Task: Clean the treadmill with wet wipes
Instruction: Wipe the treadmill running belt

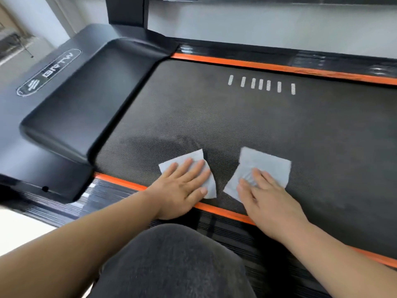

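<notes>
The treadmill's black textured belt (pixel 247 117) fills the middle of the head view, edged by orange strips. My left hand (pixel 182 188) lies flat with straight fingers on a pale wet wipe (pixel 193 157) near the belt's near edge. My right hand (pixel 266 194) presses a second wet wipe (pixel 268 166) flat on the belt just to the right, its fingers slightly bunching the wipe's lower part. A darker damp arc shows on the belt behind the left wipe.
The black motor cover (pixel 86 100) with a white logo rises at the left. A ribbed side rail (pixel 214 231) runs along the near edge, above my knee in grey fabric (pixel 171 265). A black upright post (pixel 129 11) stands at the back.
</notes>
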